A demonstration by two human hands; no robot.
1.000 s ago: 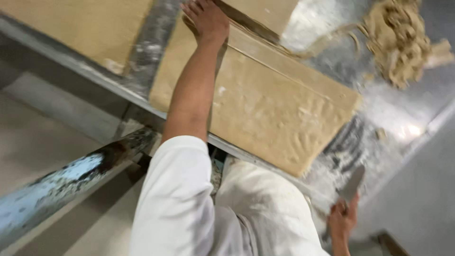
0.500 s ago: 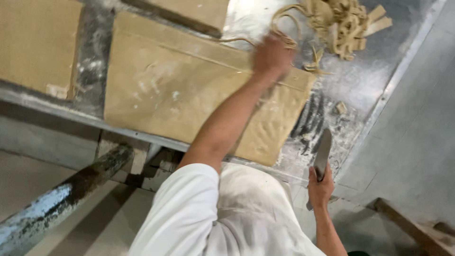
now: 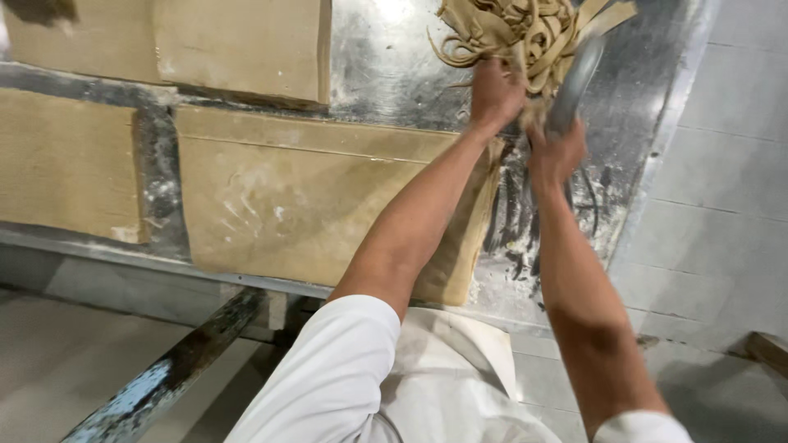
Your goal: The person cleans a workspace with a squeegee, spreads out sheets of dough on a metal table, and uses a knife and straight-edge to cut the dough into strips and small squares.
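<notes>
Head view: left hand [image 3: 495,92] pinching cut dough strips [image 3: 525,33] — right hand [image 3: 556,152], just beside, gripping a knife [image 3: 574,82].

Both arms outstretched, left hand [image 3: 495,92] and right hand [image 3: 556,152] each in closed grip
</notes>
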